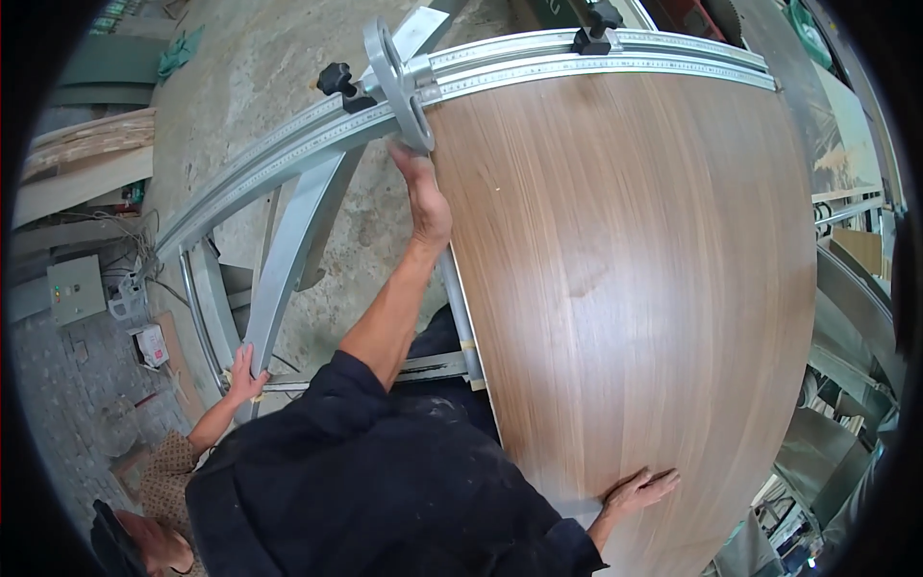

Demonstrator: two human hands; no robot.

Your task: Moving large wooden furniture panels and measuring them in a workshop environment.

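Note:
A large wood-grain panel [625, 240] lies flat before me, its far edge along a curved-looking aluminium fence [538, 65] with a measuring scale. My left hand [428, 202] reaches up the panel's left edge to its far left corner. Its fingers go under the lower end of a grey metal loop [385, 72] fixed at the fence, so their grip is mostly hidden. On the near part of the panel, toward its right, my right hand [642, 492] rests flat, fingers stretched out and holding nothing.
At the lower left, a co-worker's hand [247, 375] touches a grey metal support arm [298, 245]. Black knobs [336, 79] stand on the fence. A control box [77, 290] and stacked boards [91, 159] are on the left. Machine parts [856, 288] line the right side.

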